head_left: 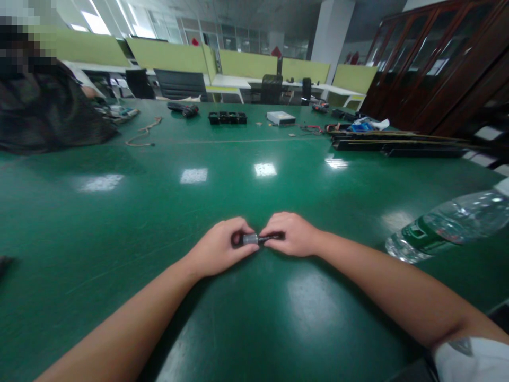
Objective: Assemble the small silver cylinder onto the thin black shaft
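My left hand (222, 246) is closed around a small silvery cylinder (250, 239) with a dark rounded end, pinched between thumb and fingers. Facing it, my right hand (292, 235) pinches a thin dark rod-like piece (267, 238) that lines up with the cylinder's right end. The two pieces meet or nearly touch in the small gap between my fingertips; I cannot tell whether they are joined. Both hands are low over the green tabletop (238, 297), near its middle. The exact kind of the held pieces is too small to make out.
A clear plastic bottle (445, 225) lies on its side beyond my right forearm. Along the far side are a black row of box-like parts (227, 118), a flat silver box (280, 118), a dark tool (183, 109), a cord (143, 133) and long black strips (397, 144). A person (47, 106) is at the left.
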Demonstrator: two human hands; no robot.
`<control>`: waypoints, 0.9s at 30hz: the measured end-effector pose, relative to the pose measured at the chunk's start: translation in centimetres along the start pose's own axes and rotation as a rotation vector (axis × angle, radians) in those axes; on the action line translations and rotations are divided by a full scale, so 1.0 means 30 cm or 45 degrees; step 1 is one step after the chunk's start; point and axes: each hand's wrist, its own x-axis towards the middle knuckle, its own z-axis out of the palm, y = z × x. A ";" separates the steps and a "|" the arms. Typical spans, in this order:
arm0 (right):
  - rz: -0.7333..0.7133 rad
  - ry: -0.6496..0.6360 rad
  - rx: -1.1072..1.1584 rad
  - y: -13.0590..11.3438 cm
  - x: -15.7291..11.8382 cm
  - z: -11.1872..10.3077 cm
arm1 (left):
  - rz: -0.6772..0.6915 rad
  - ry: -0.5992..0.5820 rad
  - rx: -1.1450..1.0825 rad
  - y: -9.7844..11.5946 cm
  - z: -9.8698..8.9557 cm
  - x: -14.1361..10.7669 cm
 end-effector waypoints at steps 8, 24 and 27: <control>-0.017 0.012 0.005 0.001 -0.002 -0.004 | -0.016 -0.016 0.007 0.000 -0.001 0.001; -0.009 0.026 0.048 0.007 -0.007 -0.011 | -0.037 -0.041 0.022 0.000 -0.001 0.002; -0.005 0.035 0.060 0.008 -0.009 -0.013 | -0.041 -0.041 0.022 0.000 0.000 0.001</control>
